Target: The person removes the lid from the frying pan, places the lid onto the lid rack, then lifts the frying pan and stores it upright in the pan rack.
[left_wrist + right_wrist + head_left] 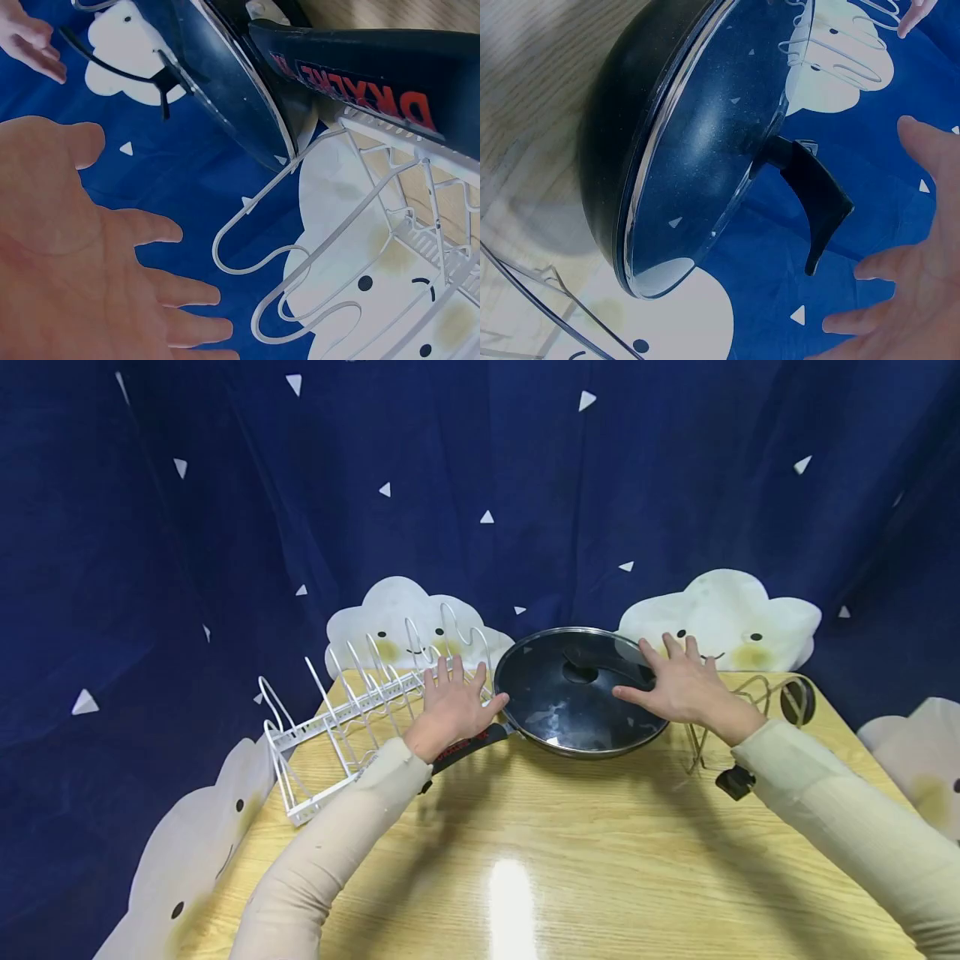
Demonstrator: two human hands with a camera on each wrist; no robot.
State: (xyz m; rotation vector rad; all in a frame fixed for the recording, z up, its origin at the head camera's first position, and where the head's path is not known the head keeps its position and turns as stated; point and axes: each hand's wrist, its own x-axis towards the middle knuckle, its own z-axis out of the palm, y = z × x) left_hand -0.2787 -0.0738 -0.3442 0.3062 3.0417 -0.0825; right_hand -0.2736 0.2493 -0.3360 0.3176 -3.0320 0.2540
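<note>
Both hands [453, 706] [678, 685] flat and spread, flanking the lidded pan [581, 693].

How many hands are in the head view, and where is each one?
2. The left hand hovers open over the pan handle, beside the white rack. The right hand is open at the lid.

Red lettering on the black pan handle [375, 75], seen upside down in the left wrist view beside the white wire rack [390, 225]: reads roughly "DKXLRE", last letters uncertain. Head view shows the same red mark on the handle [468, 745], too small to read.
</note>
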